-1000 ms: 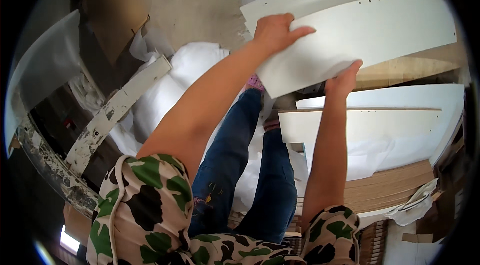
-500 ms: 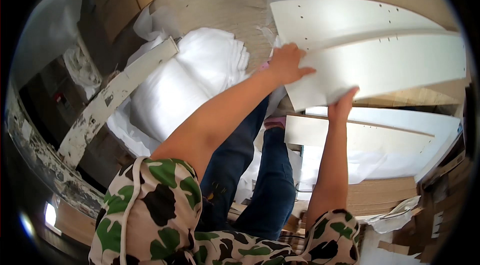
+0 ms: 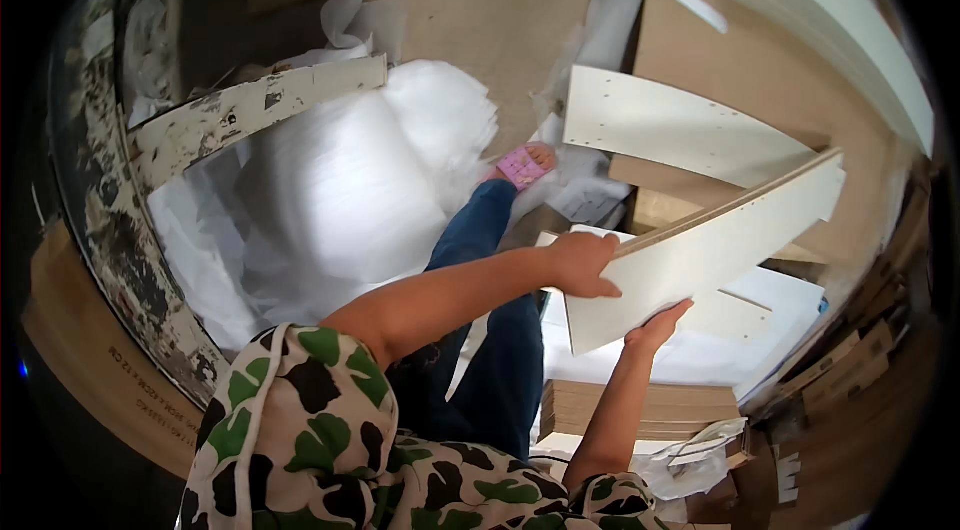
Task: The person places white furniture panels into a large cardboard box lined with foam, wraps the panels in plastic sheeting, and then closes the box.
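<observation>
Panel point(image 3: 720, 250), white and long, is clamped by both hands at its near end, likely to steady its length: the left hand point(image 3: 583, 265) grips the upper edge, while the right hand point(image 3: 657, 327) props it from below. It tilts out rightward over another panel point(image 3: 680, 125) and cardboard point(image 3: 780, 60).
</observation>
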{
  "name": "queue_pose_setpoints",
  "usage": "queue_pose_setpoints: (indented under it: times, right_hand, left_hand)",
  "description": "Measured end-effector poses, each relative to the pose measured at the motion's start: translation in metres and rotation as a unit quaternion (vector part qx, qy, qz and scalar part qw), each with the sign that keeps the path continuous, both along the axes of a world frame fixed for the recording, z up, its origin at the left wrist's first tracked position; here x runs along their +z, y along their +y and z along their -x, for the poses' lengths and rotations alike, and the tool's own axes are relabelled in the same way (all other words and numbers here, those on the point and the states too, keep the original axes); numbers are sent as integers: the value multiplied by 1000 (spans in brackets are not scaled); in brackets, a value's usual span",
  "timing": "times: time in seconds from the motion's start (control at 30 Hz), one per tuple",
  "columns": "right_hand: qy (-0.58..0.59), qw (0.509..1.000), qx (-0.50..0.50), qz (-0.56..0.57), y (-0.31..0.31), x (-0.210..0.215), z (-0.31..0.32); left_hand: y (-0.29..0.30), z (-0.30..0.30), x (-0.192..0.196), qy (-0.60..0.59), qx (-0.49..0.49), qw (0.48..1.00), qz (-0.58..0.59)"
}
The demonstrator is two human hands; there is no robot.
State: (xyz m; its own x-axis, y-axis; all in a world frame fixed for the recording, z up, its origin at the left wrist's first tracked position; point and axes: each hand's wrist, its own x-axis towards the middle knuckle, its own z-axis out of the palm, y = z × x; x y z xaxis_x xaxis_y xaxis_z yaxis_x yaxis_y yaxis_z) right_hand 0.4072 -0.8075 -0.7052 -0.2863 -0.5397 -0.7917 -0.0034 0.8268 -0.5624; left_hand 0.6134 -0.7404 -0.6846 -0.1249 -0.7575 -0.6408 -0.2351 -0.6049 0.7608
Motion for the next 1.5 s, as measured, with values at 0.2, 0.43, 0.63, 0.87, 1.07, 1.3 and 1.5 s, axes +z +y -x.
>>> queue_pose_setpoints:
  times: [0.2,0.43,0.63,0.87,1.07,1.3,1.5]
  right_hand:
    - [-68,997,20,-29,58,69,37]
    - [-436,893,-108,-20,193,123,39]
    - [-507,851,-89,-106,222,215,-13]
    - [-702,712,-9,11,199,322,-33]
    - [-712,699,62,39,170,344,-45]
    - [-610,781,133,7,343,347,-63]
    - [-509,800,296,119,368,353,-125]
  left_hand:
    - [46,40,143,-68,43,996,-37]
    - [142,69,311,-212,-3,976,-60]
    - [167,74,423,-356,-1,934,-24]
    - [293,80,545,-310,148,939,35]
    - [500,115,664,-204,304,931,4]
    - [702,134,686,-286,446,847,22]
    - [812,152,649,-323,602,724,92]
